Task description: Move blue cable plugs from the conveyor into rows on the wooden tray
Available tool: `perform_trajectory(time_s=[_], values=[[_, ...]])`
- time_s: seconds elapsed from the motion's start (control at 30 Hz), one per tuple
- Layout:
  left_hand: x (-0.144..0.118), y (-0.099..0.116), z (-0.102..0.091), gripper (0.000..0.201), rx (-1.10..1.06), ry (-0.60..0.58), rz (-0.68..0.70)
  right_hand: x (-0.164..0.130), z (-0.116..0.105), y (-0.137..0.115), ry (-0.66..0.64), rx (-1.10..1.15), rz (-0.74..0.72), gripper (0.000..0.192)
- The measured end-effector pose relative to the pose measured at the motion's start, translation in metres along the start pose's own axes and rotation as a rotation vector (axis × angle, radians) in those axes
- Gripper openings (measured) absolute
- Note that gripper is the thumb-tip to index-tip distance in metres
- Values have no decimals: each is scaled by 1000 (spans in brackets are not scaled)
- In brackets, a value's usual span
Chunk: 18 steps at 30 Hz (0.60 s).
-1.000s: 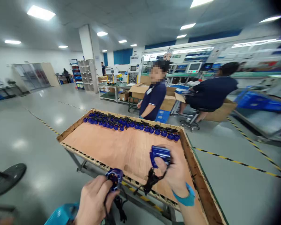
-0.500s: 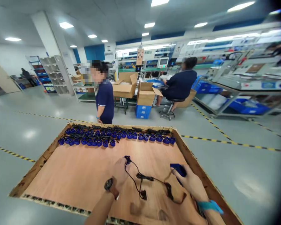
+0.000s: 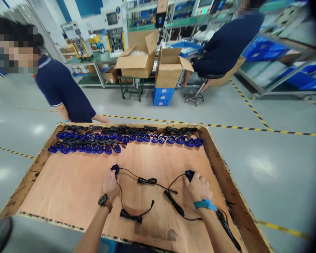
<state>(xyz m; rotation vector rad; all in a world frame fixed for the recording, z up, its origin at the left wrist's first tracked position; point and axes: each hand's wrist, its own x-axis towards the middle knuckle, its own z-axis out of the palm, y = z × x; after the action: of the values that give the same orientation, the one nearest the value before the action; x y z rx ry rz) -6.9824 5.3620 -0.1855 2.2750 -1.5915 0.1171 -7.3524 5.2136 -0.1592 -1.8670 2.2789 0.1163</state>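
Both forearms reach forward over a large shallow plywood tray with raised wooden rim (image 3: 216, 165). Left hand (image 3: 110, 184), dark wristwatch on the wrist, rests its fingertips on a small blue round-bodied part with a black cable (image 3: 115, 169); whether the fingers pinch it or merely press it down cannot be told. Its cable runs back toward the person, looping to a bundled black coil (image 3: 131, 216) near the tray's near edge.

Right hand (image 3: 198, 186), teal band on the wrist, covers a second small blue part with black lead (image 3: 189, 173), fingers curled over it; grip closed on the part as far as visible. That lead trails left and toward the person, ending in a black plug (image 3: 173, 203) lying diagonally. Both parts lie flat mid-tray, well apart, cables' long axes roughly near-to-far.

Far side of tray: two rows of matching blue parts with black wires (image 3: 121, 138), lined left to right along the far rim.

Beyond: grey glossy floor with yellow-black striped tape (image 3: 252, 128); a standing person in a navy shirt (image 3: 63, 93) at the tray's far-left corner; open cardboard boxes (image 3: 152, 61); a seated person on a stool (image 3: 221, 45); benches, blue bins.
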Motion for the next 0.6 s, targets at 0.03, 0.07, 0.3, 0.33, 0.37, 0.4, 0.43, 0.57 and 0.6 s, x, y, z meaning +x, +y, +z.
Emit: perform_trajectory(time_s=[0.03,0.07,0.3,0.33,0.37,0.4,0.43,0.57,0.6], values=[[-5,-2,-2,40,12,-30,9,-4,-7,-2,67,-24,-23,52],[-10,-4,-5,46,32,-66,20,-9,-13,-5,132,-36,-88,51],[-2,-25,-38,76,148,-364,371,-122,11,-81,-225,422,-993,22],[5,-27,-40,80,156,-413,428,-148,27,-93,-291,426,-1012,16],[13,-29,-41,83,162,-467,482,-171,44,-103,-320,392,-1009,23],[21,-31,-40,86,167,-522,531,-191,61,-110,-308,320,-1027,35],[28,-34,-39,88,169,-573,573,-204,75,-115,-269,252,-1056,35],[42,-40,-26,76,143,-633,622,-190,96,-103,-116,170,-1036,40],[41,-40,-22,72,126,-608,611,-174,91,-98,-77,167,-996,41]])
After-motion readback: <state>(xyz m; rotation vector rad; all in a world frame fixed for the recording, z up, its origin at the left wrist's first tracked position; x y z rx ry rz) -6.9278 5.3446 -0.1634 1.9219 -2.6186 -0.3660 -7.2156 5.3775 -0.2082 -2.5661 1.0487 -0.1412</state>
